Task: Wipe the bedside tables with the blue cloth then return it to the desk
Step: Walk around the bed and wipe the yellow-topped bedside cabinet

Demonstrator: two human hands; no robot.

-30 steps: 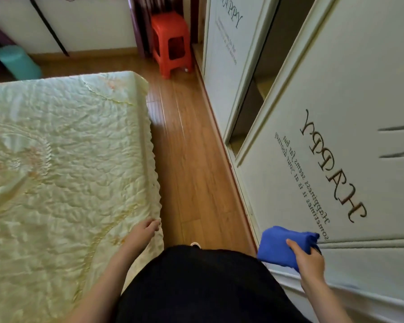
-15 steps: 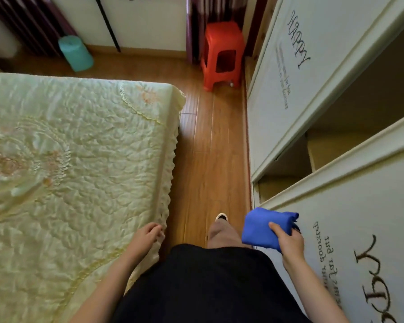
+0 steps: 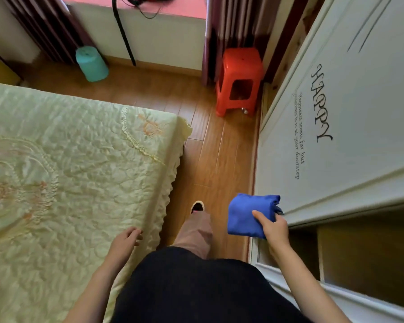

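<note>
My right hand [image 3: 273, 226] grips the folded blue cloth [image 3: 245, 214] at waist height, close to the white wardrobe door [image 3: 350, 127] on the right. My left hand [image 3: 124, 241] hangs loosely, fingers curled and holding nothing, over the edge of the bed [image 3: 68, 183]. No bedside table or desk is in view. My leg and shoe [image 3: 197, 207] are stepping along the wooden floor strip between bed and wardrobe.
A red plastic stool [image 3: 239, 80] stands at the end of the narrow aisle beside the wardrobe. A teal bin [image 3: 92, 64] sits by the far wall near dark curtains. An open wardrobe compartment [image 3: 359, 252] gapes at lower right. The bed's corner [image 3: 180, 131] narrows the aisle.
I have walked forward along the aisle; the stool, bin and bed corner are nearer. The blue cloth stays in my right hand, and my left hand trails along the bed edge.
</note>
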